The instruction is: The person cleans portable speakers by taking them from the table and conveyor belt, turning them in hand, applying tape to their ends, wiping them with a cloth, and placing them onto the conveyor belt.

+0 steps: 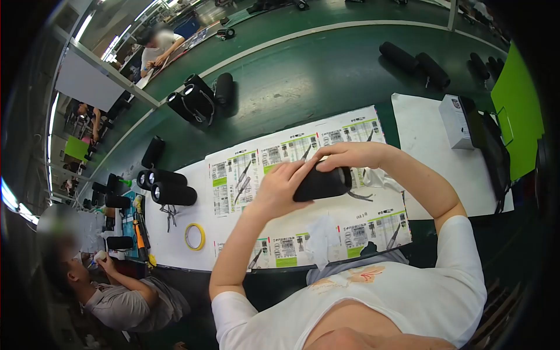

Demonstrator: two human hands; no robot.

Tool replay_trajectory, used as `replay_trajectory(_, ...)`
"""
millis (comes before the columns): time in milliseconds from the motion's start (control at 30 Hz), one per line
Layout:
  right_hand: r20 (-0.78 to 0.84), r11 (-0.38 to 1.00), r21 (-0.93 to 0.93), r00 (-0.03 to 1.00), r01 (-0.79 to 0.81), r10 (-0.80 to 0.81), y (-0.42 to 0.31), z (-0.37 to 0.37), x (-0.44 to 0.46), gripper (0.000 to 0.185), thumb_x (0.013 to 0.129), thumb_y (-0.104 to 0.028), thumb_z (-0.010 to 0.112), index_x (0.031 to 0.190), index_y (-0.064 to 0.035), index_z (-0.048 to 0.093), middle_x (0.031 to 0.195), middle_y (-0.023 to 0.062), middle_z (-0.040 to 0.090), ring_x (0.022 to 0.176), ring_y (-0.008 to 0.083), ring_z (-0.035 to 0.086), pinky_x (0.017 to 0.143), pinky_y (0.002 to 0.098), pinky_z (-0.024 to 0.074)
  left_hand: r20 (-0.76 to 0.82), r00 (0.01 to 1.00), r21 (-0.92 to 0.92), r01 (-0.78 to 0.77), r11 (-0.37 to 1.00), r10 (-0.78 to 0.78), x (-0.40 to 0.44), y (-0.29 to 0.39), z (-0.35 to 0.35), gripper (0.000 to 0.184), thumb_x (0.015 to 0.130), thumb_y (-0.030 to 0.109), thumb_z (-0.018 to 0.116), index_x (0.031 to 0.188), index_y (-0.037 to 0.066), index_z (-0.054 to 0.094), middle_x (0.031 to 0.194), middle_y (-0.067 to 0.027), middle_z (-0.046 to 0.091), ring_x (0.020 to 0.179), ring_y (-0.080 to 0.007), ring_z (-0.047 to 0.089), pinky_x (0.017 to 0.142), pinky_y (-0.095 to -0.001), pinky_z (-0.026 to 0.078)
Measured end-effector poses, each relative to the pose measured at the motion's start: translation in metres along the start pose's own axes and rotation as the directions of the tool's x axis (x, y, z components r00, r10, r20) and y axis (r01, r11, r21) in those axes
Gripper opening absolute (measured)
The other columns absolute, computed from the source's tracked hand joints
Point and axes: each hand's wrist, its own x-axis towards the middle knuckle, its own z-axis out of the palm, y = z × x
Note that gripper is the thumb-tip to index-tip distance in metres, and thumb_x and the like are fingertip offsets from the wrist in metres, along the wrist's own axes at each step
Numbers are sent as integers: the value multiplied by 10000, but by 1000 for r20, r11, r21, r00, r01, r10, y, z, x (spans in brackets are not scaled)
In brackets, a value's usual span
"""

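Blk cylinder (321, 186) in both hands, in front of wearer's chest, above printed sheet (280, 227); can't tell if it touches the sheet. Lies approx. sideways. Dark cord (360, 196) by its R end.

L hand (279, 189): clamped on cyl., fingers over top, thumb along lower edge. R hand (347, 156): over upper R part of cyl., fingers bent, tips close to L fingers; can't tell if it grips or only rests there.

Near side of sheet: wht cloth (322, 240), crumpled. Second wht cloth (382, 179) under R forearm, approx.

L of sheet, same table: yellow tape roll (195, 237), flat; beyond it a grp of blk cylinders (178, 195), w/ cords on near side.

Far side, on green surface: another cyl. cluster (198, 99), some upright, cords looped; farther R, lying pair (399, 56).

R side: wht box (457, 122), blk pouch-like item just beside (484, 131), then grn panel (519, 111).

Far L: co-worker (125, 300) in grey shirt, seated, small pale item (100, 256) in hand. Orange-handled tool (139, 236) nearby. Another person (160, 49), wht top, farther back, at a bench.
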Motion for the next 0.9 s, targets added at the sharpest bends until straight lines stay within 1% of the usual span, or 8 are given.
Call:
replay_trajectory(167,-98,954,238,982,183,-164,23,-9,9,450,895,-445,443,1077,-45,540,825,40,570,743,108,558,583,249,479,-196,893,-337,327,883,-405,-4,14,28,882,586,217,809,1295,39,315,1033,-169,589,907,-289,613,795,-353,498)
replay_trajectory(233,-210,929,255,953,268,-218,24,3,7,421,863,-344,558,1142,-34,508,779,26,541,712,97,529,616,240,461,-164,813,-540,400,741,-558,-4,18,39,844,606,190,798,1278,36,311,1022,-146,593,924,-257,610,806,-343,491)
replay_trajectory(333,-347,940,21,884,340,-312,28,18,8,580,744,-195,719,1223,-2,456,817,25,530,743,96,504,675,229,427,-153,784,-655,375,656,-602,-4,19,54,872,621,214,793,1302,37,278,1104,-154,550,977,-267,590,819,-352,480)
replay_trajectory(600,-554,905,275,823,325,-127,43,55,23,513,805,-328,640,1178,-13,484,1026,97,585,946,159,565,800,275,466,-22,723,-807,396,439,-691,1,31,58,681,900,306,522,1373,-27,161,1151,-180,505,1007,-253,566,805,-332,481)
replay_trajectory(633,-502,863,402,862,306,-72,41,56,24,494,810,-336,629,1161,-16,496,1009,95,590,916,160,579,774,275,479,-29,717,-825,376,422,-697,4,33,57,668,926,321,481,1385,-26,141,1156,-178,499,1002,-250,565,787,-325,489)
replay_trajectory(667,-442,806,523,897,277,-21,40,54,25,476,815,-344,618,1144,-18,508,992,93,596,885,162,594,748,276,491,257,638,-872,477,111,-726,-1,42,53,597,963,395,350,1407,34,181,1210,-135,473,1030,-189,544,732,-301,522)
replay_trajectory(833,-180,477,867,983,144,30,40,48,26,474,828,-416,554,1094,-25,541,942,118,614,814,208,643,652,301,561,248,709,-951,309,-25,-660,-7,41,48,563,968,378,322,1414,64,183,1175,-117,489,990,-172,560,687,-303,539)
replay_trajectory(900,-210,523,835,978,172,14,45,45,27,464,824,-403,566,1093,-26,536,939,114,611,795,192,635,675,308,554,226,712,-954,300,-4,-665,-6,46,44,569,967,377,324,1416,61,174,1169,-117,490,1001,-179,558,702,-305,533)
